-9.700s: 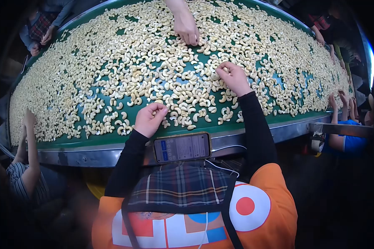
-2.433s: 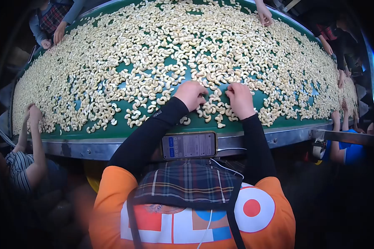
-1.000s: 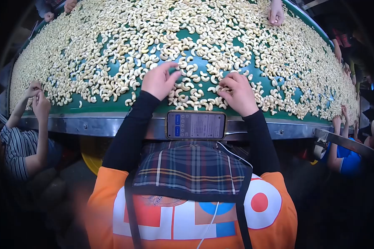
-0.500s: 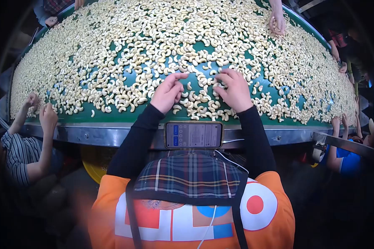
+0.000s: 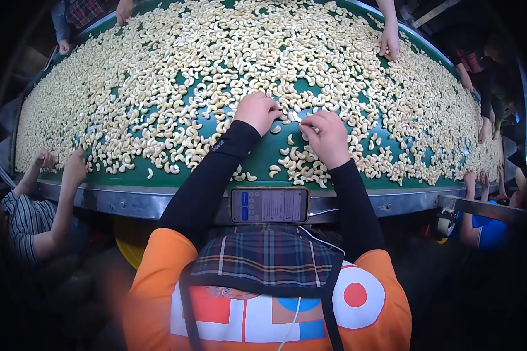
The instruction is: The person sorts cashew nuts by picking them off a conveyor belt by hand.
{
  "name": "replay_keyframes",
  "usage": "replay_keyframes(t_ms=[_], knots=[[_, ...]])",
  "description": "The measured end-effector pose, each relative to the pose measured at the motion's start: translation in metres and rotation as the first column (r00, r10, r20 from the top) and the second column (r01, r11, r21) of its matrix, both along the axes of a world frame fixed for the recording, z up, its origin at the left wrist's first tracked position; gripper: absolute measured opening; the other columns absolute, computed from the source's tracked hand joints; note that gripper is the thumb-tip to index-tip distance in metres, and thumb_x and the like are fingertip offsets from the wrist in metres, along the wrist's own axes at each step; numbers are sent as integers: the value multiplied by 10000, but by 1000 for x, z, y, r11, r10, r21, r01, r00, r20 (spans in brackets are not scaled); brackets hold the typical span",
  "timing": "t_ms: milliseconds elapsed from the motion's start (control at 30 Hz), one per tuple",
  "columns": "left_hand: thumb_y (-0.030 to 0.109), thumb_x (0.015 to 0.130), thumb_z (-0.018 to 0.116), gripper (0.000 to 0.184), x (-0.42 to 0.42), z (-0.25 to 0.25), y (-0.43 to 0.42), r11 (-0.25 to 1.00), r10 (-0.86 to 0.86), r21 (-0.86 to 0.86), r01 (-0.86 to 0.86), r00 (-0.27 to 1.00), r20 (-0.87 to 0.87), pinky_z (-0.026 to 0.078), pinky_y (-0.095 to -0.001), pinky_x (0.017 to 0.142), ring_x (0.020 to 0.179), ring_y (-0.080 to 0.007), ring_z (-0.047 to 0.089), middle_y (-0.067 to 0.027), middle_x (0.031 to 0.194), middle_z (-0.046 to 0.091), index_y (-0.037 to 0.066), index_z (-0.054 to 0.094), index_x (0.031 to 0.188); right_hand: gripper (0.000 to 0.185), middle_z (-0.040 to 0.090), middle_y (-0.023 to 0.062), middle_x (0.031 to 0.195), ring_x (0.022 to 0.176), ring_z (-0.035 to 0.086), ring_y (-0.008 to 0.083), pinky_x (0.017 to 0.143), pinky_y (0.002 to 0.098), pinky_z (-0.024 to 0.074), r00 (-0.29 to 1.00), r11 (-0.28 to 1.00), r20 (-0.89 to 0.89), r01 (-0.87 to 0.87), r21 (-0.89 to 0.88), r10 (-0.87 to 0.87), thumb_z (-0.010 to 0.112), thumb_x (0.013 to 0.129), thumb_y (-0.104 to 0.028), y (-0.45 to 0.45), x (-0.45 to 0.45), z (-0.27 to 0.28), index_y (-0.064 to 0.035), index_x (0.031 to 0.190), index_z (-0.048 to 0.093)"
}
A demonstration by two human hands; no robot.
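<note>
Pale cashew nuts (image 5: 216, 76) lie thickly over a green conveyor belt (image 5: 170, 175). My left hand (image 5: 257, 113) reaches in among them, its fingers curled down and pressed together; what is in the fingertips, if anything, is hidden. To its right, my right hand (image 5: 329, 139) is closed in a pinch, thumb against forefinger, with a small pale cashew nut seeming to show at the tips. A loose group of cashew nuts (image 5: 304, 169) sits below the right hand, near the belt's front edge. Single nuts lie on bare green between my hands.
A phone (image 5: 269, 205) rests on the metal rail (image 5: 134, 202) in front of me, with a white cable (image 5: 325, 243) beside it. Co-workers' hands work at the left (image 5: 75, 167), far side (image 5: 389, 44) and right of the belt. A metal bracket (image 5: 480, 209) juts out at right.
My left hand has moved forward and right, its forefinger now curled down instead of stretched out. My right hand has drawn slightly back and closed into a pinch. The camera view has shifted slightly.
</note>
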State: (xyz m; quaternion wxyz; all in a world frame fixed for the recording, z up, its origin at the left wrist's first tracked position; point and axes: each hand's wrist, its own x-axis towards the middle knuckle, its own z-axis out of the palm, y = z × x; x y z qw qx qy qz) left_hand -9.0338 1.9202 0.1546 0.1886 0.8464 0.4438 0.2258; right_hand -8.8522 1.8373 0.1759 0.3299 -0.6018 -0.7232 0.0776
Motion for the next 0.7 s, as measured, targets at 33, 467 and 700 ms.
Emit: replay_keyframes(t_ms=[33, 467, 700], knots=[[161, 729, 668, 95, -3, 2, 1, 1000, -2, 2, 2, 1000, -2, 445, -301, 588, 637, -214, 546, -66, 707, 557, 81, 647, 777, 105, 555, 52, 786, 746, 523, 244, 660, 337, 420, 999, 999, 13, -42, 32, 41, 669, 704, -114, 9, -7, -2, -80, 792, 621], [153, 690, 676, 140, 22, -3, 5, 970, -239, 17, 242, 966, -98, 461, -383, 658, 724, -255, 563, -89, 721, 560, 49, 599, 745, 172, 521, 62, 683, 673, 532, 244, 629, 330, 445, 848, 933, -425, 198, -301, -317, 679, 675, -69, 18, -17, -14, -50, 821, 588], [179, 758, 643, 156, -13, 20, 9, 932, -322, -180, 314, 947, -17, 464, -342, 639, 722, -213, 567, -95, 731, 562, 55, 563, 810, 139, 560, 37, 757, 652, 550, 149, 583, 265, 449, 999, 984, 40, -2, -180, 9, 640, 756, -69, -4, -49, 1, -36, 872, 570]])
